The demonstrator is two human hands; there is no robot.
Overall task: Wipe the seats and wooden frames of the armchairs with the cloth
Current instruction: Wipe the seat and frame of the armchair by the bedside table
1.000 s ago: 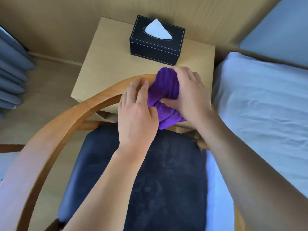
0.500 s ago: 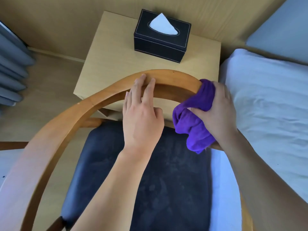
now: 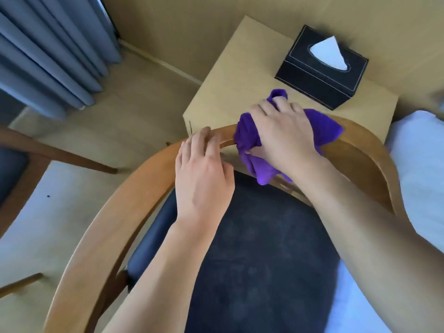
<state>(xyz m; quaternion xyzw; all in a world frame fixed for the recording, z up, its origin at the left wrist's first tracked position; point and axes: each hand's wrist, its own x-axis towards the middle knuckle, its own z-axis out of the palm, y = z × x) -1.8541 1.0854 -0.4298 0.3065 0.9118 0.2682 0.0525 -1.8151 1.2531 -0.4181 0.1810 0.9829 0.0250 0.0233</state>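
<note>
Up close, the person's right hand (image 3: 286, 138) grips the purple cloth (image 3: 247, 138), its fingers curled over it and bunching it against the top of the armchair's curved wooden frame (image 3: 115, 212). Just beside it, the left hand (image 3: 204, 179) rests on the same rail, fingers pressed together. Below both lies the dark seat (image 3: 264, 248). Beyond the rail stands a table (image 3: 240, 75) with a black tissue box (image 3: 319, 75), and a bed (image 3: 420, 164) lies to the right.
</note>
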